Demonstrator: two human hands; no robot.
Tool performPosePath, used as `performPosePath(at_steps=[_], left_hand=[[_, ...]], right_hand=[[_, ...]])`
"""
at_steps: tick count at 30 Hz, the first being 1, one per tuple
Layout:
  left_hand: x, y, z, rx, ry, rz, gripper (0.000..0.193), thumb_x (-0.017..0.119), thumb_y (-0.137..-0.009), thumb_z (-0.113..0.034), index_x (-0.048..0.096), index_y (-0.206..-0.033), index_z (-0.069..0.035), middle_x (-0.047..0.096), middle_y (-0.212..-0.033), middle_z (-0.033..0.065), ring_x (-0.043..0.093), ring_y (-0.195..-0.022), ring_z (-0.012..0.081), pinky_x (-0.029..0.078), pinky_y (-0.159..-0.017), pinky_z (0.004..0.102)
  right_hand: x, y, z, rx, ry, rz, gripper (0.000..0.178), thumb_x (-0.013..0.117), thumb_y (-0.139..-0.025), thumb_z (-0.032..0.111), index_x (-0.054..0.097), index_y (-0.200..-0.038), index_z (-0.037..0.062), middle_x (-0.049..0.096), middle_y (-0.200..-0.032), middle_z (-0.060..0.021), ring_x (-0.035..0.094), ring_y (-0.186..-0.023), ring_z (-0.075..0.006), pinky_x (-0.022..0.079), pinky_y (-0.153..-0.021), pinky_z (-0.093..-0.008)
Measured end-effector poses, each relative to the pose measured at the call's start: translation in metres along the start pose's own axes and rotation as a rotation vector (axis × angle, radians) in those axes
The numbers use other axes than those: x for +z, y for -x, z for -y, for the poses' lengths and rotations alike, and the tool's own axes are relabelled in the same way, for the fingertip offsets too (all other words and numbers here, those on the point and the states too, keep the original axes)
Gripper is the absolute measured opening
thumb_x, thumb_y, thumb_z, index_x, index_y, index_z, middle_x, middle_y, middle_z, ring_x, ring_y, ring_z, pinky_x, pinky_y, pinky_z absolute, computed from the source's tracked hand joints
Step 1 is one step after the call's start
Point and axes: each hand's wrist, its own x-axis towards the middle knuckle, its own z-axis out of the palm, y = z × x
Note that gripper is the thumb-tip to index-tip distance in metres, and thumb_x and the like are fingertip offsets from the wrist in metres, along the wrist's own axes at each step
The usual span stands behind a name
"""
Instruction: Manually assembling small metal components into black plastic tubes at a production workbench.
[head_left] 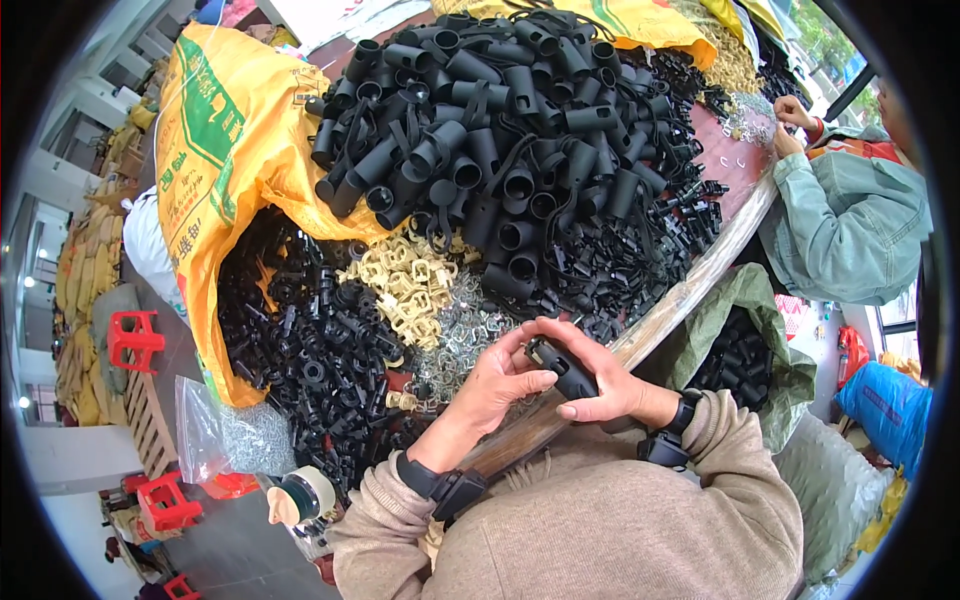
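Observation:
Between my two hands, close to the table's wooden front edge, is a black plastic tube-shaped part (562, 369) with openings in its side. My left hand (490, 385) grips its left end, the thumb lying along it. Closed round the right end is my right hand (605, 375), fingertips over the far side. Just beyond my hands lie loose silvery metal clips (462, 325) and a heap of cream plastic buckles (402, 282). A tall pile of black plastic tubes (510, 130) fills the middle of the table. My fingers hide much of the held part.
A yellow woven sack (215, 130) spills small black parts (310, 340) at the left. The wooden edge (690, 285) runs diagonally before me. A green sack (775, 330) of black parts stands right. Beyond it, a co-worker's hands (790, 125) handle small pieces. A thermos (305, 495) is lower left.

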Motion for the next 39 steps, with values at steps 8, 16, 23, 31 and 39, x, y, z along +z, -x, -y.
performPosePath(at_steps=[8,16,23,31,39], left_hand=[[0.006,-0.001,-0.003,0.027,-0.012,-0.002,0.058,0.067,-0.070,-0.002,0.040,-0.121,-0.007,0.056,-0.098,0.0020,0.056,-0.082,0.0094,0.047,-0.069,0.0215],[0.011,0.000,0.009,-0.008,0.038,0.029,0.057,0.065,-0.074,-0.004,0.036,-0.124,-0.003,0.053,-0.101,0.0021,0.055,-0.084,0.0077,0.046,-0.072,0.0208],[0.013,0.003,0.012,-0.071,0.009,0.011,0.057,0.064,-0.076,-0.009,0.035,-0.126,-0.005,0.056,-0.098,0.0023,0.057,-0.081,0.0093,0.048,-0.071,0.0221],[0.015,0.006,0.019,-0.105,-0.005,-0.009,0.074,0.066,-0.075,-0.010,0.019,-0.131,0.002,0.058,-0.092,0.0074,0.056,-0.081,0.0114,0.047,-0.070,0.0228],[-0.012,0.037,0.000,0.010,-0.253,-0.151,0.070,0.065,-0.075,-0.006,0.022,-0.129,0.004,0.058,-0.093,0.0104,0.057,-0.081,0.0123,0.046,-0.071,0.0231]], right_hand=[[0.006,0.000,0.004,0.131,-0.315,-0.087,0.079,0.058,-0.071,0.039,0.026,-0.129,-0.0035,0.036,-0.126,-0.0163,0.036,-0.117,-0.0232,0.025,-0.098,-0.0323],[0.004,0.002,-0.002,0.056,-0.321,-0.156,0.067,0.053,-0.073,0.044,0.041,-0.119,-0.0046,0.046,-0.113,-0.0135,0.045,-0.104,-0.0207,0.033,-0.091,-0.0310],[0.005,0.004,0.004,0.060,-0.422,-0.218,0.062,0.054,-0.073,0.046,0.049,-0.108,-0.0052,0.050,-0.100,-0.0109,0.049,-0.092,-0.0170,0.038,-0.082,-0.0280],[0.002,0.010,0.014,0.167,-0.452,-0.192,0.066,0.053,-0.069,0.055,0.053,-0.096,-0.0051,0.052,-0.093,-0.0093,0.052,-0.088,-0.0162,0.041,-0.078,-0.0268],[-0.095,0.078,0.038,0.327,-0.011,-0.017,0.057,0.058,-0.068,0.048,0.056,-0.095,-0.0013,0.059,-0.085,-0.0081,0.057,-0.079,-0.0166,0.044,-0.072,-0.0281]])
